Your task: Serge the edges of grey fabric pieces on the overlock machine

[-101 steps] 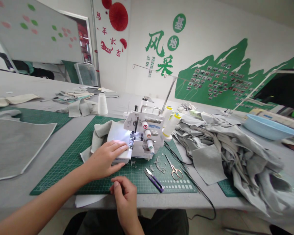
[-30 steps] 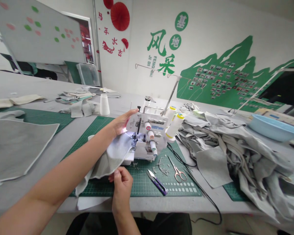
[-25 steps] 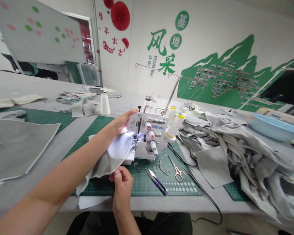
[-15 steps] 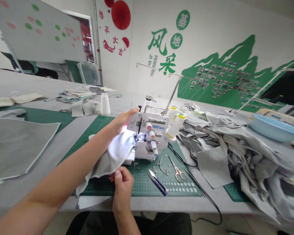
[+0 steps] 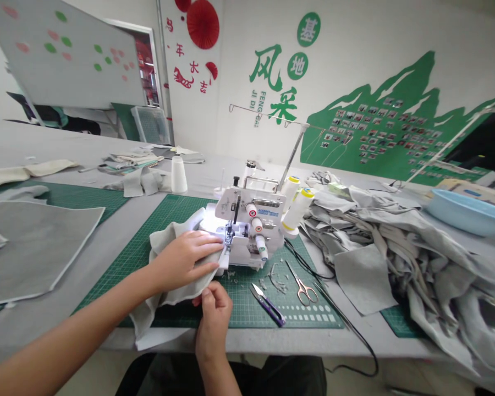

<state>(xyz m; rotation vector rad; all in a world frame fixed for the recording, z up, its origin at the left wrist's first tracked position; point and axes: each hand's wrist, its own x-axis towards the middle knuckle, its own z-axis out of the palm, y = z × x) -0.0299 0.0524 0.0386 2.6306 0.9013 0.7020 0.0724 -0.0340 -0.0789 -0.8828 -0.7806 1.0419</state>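
Observation:
A white overlock sewing machine stands on a green cutting mat, its lamp lighting the needle area. A piece of light grey fabric lies on its left side, one edge at the presser foot and a corner drooping toward the table's front. My left hand rests flat on this fabric, fingers stretched toward the foot. Below it, my right hand pinches the fabric's near edge between thumb and fingers. Thread snips and small scissors lie to the right of my right hand.
A large heap of grey fabric pieces covers the right side, near a light blue basin. Black cables run off the front edge. Left lie a bordered grey panel and a white thread cone.
My left hand has come down from the top left of the machine and now lies on the fabric beside the foot. My right hand keeps its pinch on the edge.

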